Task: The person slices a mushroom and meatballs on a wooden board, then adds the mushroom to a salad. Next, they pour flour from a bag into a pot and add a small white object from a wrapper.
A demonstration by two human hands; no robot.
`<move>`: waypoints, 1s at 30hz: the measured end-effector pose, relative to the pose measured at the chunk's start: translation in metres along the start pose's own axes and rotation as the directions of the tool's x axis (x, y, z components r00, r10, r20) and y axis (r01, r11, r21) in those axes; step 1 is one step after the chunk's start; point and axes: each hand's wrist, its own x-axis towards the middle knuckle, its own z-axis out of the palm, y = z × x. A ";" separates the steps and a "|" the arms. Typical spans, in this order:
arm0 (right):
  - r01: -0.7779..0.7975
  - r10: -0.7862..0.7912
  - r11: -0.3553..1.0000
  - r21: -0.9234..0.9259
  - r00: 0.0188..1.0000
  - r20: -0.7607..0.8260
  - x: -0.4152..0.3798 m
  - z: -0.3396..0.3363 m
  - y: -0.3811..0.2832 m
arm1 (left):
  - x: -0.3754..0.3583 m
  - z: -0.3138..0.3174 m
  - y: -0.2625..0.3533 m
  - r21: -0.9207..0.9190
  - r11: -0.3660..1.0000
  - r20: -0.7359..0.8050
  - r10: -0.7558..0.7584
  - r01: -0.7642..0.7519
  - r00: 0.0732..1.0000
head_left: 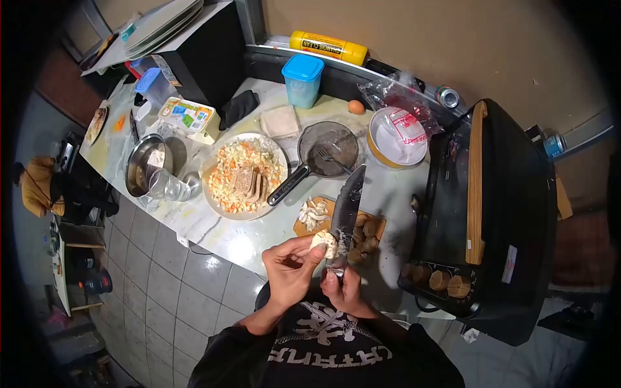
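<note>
My left hand (289, 266) pinches a pale, roundish piece of food (325, 244) beside the blade. In my right hand (343, 290) is the handle end of a large knife (347, 204), its dark, wet blade pointing up and away from me. Beneath the knife lies a wooden cutting board (301, 227), with white sliced pieces (314, 213) on its left and brownish chunks (370, 246) on its right. Left of the board stands a plate (282, 155) of chopped vegetables with stacked brown slices (248, 184) on top.
A dark pan (328, 143) with a fork sits behind the board. Around it are a white bowl (388, 152), an egg (356, 107), a blue-lidded container (303, 81) and a metal bowl (139, 169). An open black grill (511, 220) stands right. Another person (42, 187) is far left.
</note>
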 end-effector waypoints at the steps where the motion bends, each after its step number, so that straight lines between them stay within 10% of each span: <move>1: 0.011 -0.011 1.000 0.002 1.000 -0.004 0.001 0.002 -0.001 | 0.000 0.001 -0.003 -0.083 0.997 -0.027 0.000 -0.002 1.000; 11: -0.115 0.116 0.993 -0.023 0.993 0.015 0.001 -0.001 0.001 | 0.012 0.000 -0.015 -0.361 0.929 -0.009 -0.089 0.080 0.996; 23: -0.102 0.110 0.986 -0.135 0.993 0.048 0.019 -0.004 -0.031 | 0.024 -0.020 0.002 -0.088 0.983 0.035 -0.156 0.159 0.987; 30: -0.111 0.119 0.982 -0.151 0.992 0.045 0.015 0.000 -0.035 | 0.021 -0.019 -0.015 -0.246 0.966 -0.071 -0.102 0.081 0.992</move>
